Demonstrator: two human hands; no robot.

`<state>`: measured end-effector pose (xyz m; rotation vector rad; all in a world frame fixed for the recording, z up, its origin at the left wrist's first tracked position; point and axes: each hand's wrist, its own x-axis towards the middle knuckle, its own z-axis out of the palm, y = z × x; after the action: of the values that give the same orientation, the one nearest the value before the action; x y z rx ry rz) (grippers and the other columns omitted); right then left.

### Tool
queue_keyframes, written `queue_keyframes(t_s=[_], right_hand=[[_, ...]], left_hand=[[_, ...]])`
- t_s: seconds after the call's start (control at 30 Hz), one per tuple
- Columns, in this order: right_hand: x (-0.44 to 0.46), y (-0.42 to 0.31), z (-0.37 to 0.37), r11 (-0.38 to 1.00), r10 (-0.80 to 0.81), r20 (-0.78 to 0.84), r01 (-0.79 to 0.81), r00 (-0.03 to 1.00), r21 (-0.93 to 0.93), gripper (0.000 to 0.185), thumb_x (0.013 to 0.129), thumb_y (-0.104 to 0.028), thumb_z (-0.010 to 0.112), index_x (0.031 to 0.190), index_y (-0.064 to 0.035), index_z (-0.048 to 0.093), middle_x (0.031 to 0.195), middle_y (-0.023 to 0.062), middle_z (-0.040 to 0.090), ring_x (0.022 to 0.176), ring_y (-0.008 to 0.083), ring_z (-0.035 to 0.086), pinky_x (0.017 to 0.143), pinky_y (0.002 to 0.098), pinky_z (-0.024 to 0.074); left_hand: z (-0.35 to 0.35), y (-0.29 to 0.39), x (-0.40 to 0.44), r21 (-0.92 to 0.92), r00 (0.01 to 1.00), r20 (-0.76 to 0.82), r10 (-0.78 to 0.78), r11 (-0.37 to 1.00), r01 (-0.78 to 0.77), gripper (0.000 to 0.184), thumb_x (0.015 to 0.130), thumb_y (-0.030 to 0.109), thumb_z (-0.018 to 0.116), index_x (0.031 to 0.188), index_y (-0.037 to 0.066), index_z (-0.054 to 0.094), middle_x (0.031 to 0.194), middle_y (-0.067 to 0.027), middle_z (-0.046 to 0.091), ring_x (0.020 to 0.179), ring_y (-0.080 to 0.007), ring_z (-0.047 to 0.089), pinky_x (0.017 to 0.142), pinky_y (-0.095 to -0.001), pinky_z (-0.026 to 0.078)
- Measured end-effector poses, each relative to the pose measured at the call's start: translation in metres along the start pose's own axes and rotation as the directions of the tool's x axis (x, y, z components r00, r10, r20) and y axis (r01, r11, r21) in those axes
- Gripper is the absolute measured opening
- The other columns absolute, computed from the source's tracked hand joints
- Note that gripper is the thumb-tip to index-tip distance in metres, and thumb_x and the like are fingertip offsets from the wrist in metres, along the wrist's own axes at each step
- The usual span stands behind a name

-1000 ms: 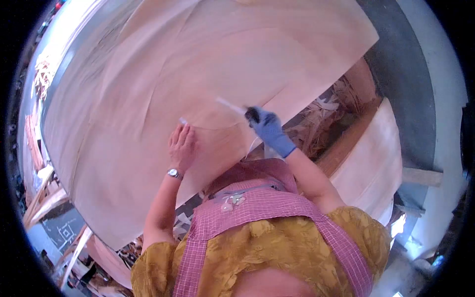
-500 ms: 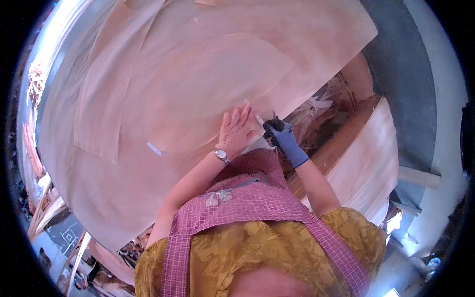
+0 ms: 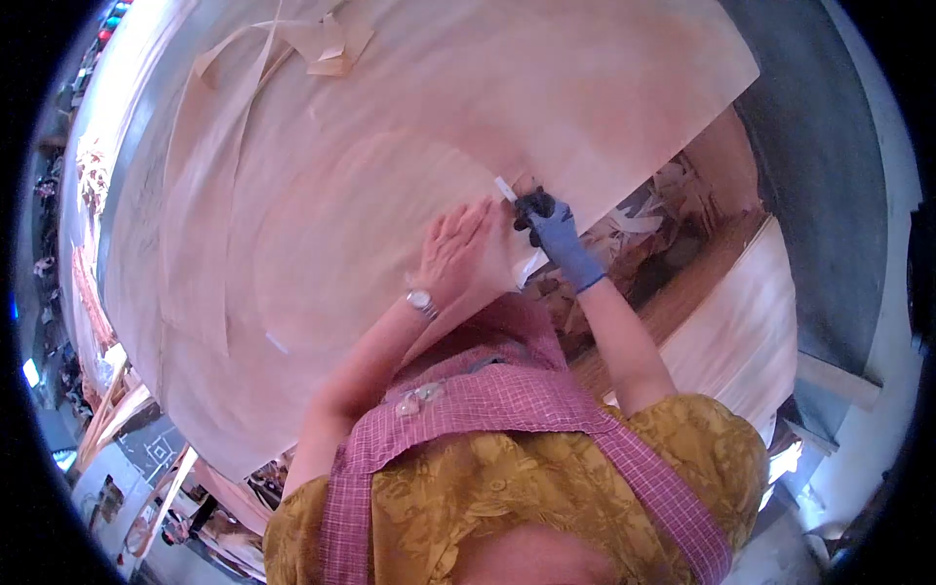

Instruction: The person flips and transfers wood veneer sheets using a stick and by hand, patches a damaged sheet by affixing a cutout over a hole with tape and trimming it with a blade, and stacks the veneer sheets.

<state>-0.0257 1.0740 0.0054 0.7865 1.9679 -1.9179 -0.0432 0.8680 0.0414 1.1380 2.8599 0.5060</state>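
Note:
Broad, pale wood-coloured sheets (image 3: 322,244) lie stacked before me. My bare left hand (image 3: 455,250), a watch at its wrist, rests flat on the top sheet with fingers stretched out. Just right of it, my right hand (image 3: 548,226) in a blue and black glove is closed round a slim white tool (image 3: 505,189), whose end points up and left over the sheet. A small white strip (image 3: 526,267) shows at the sheet's edge below the glove. Another white strip (image 3: 277,342) lies on the sheet to the left.
Torn scraps (image 3: 331,44) and long loose strips lie on the sheets at the upper left. Right of the stack is a gap full of shredded offcuts (image 3: 634,229), then another pale stack (image 3: 736,322). More offcuts lie at the lower left.
From beside the left strip, my left hand has moved right, close to the glove, and now lies flat. My gloved hand has shifted slightly right. More torn scraps show at the upper left.

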Motion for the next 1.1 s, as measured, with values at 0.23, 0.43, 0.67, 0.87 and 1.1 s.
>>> queue_keyframes(t_s=[0.23, 0.43, 0.67, 0.87, 1.1], right_hand=[[0.003, -0.011, -0.022, 0.577, -0.273, 0.068, 0.220, 0.960, -0.787, 0.023, 0.090, -0.023, 0.058, 0.102, -0.0030, 0.058, 0.078, 0.0181, 0.066, 0.065, 0.0311, 0.064, 0.059, 0.0430, 0.0496], [0.031, -0.109, 0.007, 0.539, -0.330, 0.251, 0.400, 0.910, -0.741, 0.026, 0.090, -0.027, 0.057, 0.107, -0.0074, 0.060, 0.087, 0.0135, 0.070, 0.078, 0.0313, 0.068, 0.068, 0.0412, 0.0516], [0.107, -0.130, 0.193, 0.806, -0.170, 0.585, 0.454, 0.793, -0.380, 0.032, 0.088, -0.027, 0.065, 0.105, 0.0005, 0.063, 0.086, 0.0124, 0.067, 0.074, 0.0163, 0.066, 0.069, 0.0304, 0.0513], [0.122, -0.126, 0.244, 0.176, -0.371, 0.395, 0.481, 0.841, -0.859, 0.036, 0.085, -0.038, 0.062, 0.098, -0.0043, 0.065, 0.088, 0.0163, 0.070, 0.078, 0.0347, 0.067, 0.073, 0.0462, 0.0512], [0.068, -0.100, 0.192, 0.861, -0.006, 0.288, 0.151, 0.958, -0.485, 0.026, 0.088, -0.029, 0.065, 0.091, -0.0033, 0.065, 0.069, 0.0065, 0.065, 0.057, 0.0139, 0.060, 0.054, 0.0295, 0.0481]], left_hand=[[0.038, 0.004, 0.033, 0.056, 0.998, 0.057, 0.017, 0.998, -0.020, 0.049, 0.083, 0.027, 0.060, 0.128, 0.010, 0.056, 0.145, -0.0059, 0.042, 0.125, -0.0268, 0.042, 0.099, -0.0425, 0.035], [0.023, -0.014, 0.033, -0.316, 0.997, 0.067, 0.036, 0.949, -0.013, 0.048, 0.088, 0.025, 0.058, 0.134, 0.013, 0.051, 0.143, -0.0107, 0.044, 0.126, -0.0294, 0.043, 0.100, -0.0460, 0.035], [-0.003, -0.121, -0.041, -0.212, 0.713, -0.372, -0.595, 0.802, 0.558, 0.064, 0.084, 0.014, 0.060, 0.143, 0.008, 0.037, 0.142, -0.0139, 0.045, 0.132, -0.0293, 0.040, 0.104, -0.0490, 0.031], [-0.018, -0.164, -0.029, -0.074, 0.786, -0.307, -0.536, 0.837, 0.542, 0.069, 0.083, 0.022, 0.063, 0.146, 0.011, 0.035, 0.146, -0.0076, 0.042, 0.128, -0.0257, 0.043, 0.101, -0.0461, 0.033], [-0.008, -0.162, -0.028, 0.036, 0.808, -0.282, -0.517, 0.836, 0.547, 0.064, 0.084, 0.036, 0.063, 0.142, 0.021, 0.042, 0.148, -0.0071, 0.038, 0.128, -0.0280, 0.042, 0.100, -0.0486, 0.032]])
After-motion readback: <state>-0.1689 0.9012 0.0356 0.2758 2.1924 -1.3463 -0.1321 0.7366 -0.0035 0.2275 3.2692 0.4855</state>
